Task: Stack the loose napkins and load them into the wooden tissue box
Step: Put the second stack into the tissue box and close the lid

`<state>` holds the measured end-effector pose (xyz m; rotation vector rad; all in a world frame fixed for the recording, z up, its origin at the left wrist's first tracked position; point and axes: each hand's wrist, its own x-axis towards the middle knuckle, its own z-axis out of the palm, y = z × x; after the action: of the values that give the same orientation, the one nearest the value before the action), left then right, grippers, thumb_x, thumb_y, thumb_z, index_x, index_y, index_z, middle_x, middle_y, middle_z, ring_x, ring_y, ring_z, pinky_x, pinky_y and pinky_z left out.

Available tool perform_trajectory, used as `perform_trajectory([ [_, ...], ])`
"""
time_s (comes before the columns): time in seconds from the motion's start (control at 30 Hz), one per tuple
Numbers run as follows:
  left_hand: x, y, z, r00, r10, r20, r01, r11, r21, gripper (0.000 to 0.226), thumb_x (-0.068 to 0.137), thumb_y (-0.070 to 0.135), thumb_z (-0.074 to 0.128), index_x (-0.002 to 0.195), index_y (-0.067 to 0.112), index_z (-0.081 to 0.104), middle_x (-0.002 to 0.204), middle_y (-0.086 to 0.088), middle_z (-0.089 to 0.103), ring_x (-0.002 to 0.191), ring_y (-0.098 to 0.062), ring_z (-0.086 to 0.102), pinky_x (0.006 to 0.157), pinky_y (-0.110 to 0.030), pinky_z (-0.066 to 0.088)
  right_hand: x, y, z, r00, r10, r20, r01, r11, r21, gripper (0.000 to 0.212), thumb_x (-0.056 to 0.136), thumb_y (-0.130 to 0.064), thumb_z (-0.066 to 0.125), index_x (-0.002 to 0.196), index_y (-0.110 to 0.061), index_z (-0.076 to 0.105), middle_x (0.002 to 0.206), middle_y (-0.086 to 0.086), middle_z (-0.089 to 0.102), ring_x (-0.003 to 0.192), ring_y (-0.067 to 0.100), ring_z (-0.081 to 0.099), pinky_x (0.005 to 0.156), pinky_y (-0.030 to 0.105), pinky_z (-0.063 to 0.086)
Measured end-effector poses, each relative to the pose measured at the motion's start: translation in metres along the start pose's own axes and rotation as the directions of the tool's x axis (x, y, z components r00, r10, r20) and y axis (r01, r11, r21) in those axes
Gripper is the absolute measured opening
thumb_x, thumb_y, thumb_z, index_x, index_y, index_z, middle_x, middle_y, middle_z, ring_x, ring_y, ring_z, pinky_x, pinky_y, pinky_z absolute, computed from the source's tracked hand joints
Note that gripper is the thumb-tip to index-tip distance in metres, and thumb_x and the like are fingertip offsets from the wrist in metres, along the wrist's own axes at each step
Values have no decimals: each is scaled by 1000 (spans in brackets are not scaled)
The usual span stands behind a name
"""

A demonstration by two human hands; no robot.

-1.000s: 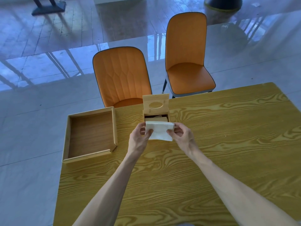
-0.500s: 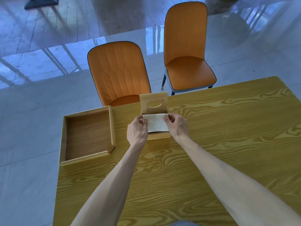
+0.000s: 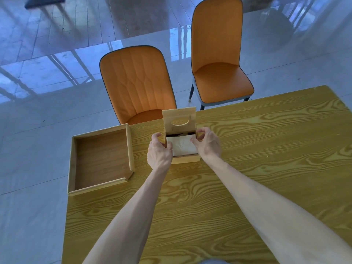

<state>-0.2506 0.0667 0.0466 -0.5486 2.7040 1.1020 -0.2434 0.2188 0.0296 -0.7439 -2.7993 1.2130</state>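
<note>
The wooden tissue box [image 3: 185,160] stands near the table's far edge, its lid [image 3: 179,120] with an oval slot swung upright behind it. A white stack of napkins [image 3: 182,146] lies in the box's opening, its top level with the rim. My left hand [image 3: 159,151] grips the left end of the stack, thumb over the box's left wall. My right hand [image 3: 207,143] holds the right end, fingers curled over the right wall. The stack's ends are hidden under my fingers.
A shallow square wooden tray [image 3: 71,164] lies at the table's far left corner, overhanging the edge. Two orange chairs stand beyond the table, one [image 3: 137,80] pushed in behind the box, one [image 3: 219,54] to its right. The wooden table [image 3: 266,159] stretches right and toward me.
Both hands carried the napkin stack away from me, from above the table in front of the box down into the box's opening. The camera view also shifted slightly.
</note>
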Motion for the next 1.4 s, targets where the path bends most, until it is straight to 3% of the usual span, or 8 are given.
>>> perform_trajectory([
  [0.13, 5, -1, 2, 999, -14, 40, 12, 999, 44, 52, 91, 29, 63, 139, 22, 44, 115, -6, 66, 103, -28, 63, 78, -40, 48, 3, 5, -1, 1000, 14, 20, -15, 1000, 13, 38, 87, -37, 70, 117, -19, 57, 96, -1, 63, 84, 17, 62, 65, 29, 48],
  [0.3, 15, -4, -1, 987, -36, 157, 34, 999, 14, 51, 92, 35, 61, 139, 21, 47, 119, -7, 65, 104, -29, 64, 87, -45, 54, 18, -3, -12, 994, 42, 97, -61, 978, 200, 45, 97, -48, 50, 131, -20, 54, 124, 7, 64, 100, 18, 61, 76, 28, 47],
  [0.4, 23, -1, -9, 974, -66, 218, 102, 982, -160, 55, 92, 46, 58, 141, 23, 47, 129, -8, 62, 112, -27, 61, 97, -48, 52, 28, -22, -21, 962, 82, 261, -186, 896, 404, 64, 95, -64, 36, 144, -23, 43, 148, 7, 48, 132, 26, 47, 99, 35, 40],
  [0.53, 40, 21, -32, 974, -17, 226, 115, 896, -429, 53, 98, 57, 39, 143, 30, 49, 154, -4, 44, 137, -27, 45, 111, -55, 40, 40, -43, -29, 891, 168, 422, -384, 775, 502, 79, 88, -76, 28, 150, -27, 32, 162, 1, 22, 147, 29, 24, 115, 55, 20],
  [0.73, 49, 48, -47, 950, -20, 311, 165, 879, -448, 57, 94, 62, 44, 136, 25, 56, 137, 0, 56, 133, -27, 48, 107, -45, 36, 39, -39, -29, 797, 230, 559, -535, 699, 474, 99, 68, -84, 55, 150, -35, 30, 163, 4, 16, 147, 39, 18, 109, 72, 13],
  [1.03, 33, 39, -48, 943, 26, 332, 138, 877, -460, 21, 99, 45, 48, 111, 31, 57, 127, -2, 58, 117, -22, 52, 90, -37, 34, 24, -35, -32, 818, 158, 553, -475, 727, 496, 89, 77, -74, 52, 152, -32, 27, 163, 7, 20, 147, 37, 20, 110, 69, 15],
  [1.27, 7, 17, -49, 938, 38, 344, 152, 847, -510, 12, 95, 40, 55, 92, 42, 66, 125, 4, 59, 122, -21, 52, 97, -39, 39, 1, -20, -42, 832, 76, 549, -403, 763, 505, 73, 85, -62, 53, 148, -31, 36, 161, 5, 26, 145, 32, 24, 111, 64, 21],
  [1.4, -7, 5, -45, 928, 13, 371, 210, 805, -554, 14, 94, 34, 57, 99, 36, 71, 124, 3, 57, 121, -24, 51, 102, -44, 43, -14, -8, -44, 844, 32, 535, -361, 773, 523, 71, 86, -55, 56, 149, -31, 34, 159, 6, 30, 144, 29, 27, 113, 61, 22],
])
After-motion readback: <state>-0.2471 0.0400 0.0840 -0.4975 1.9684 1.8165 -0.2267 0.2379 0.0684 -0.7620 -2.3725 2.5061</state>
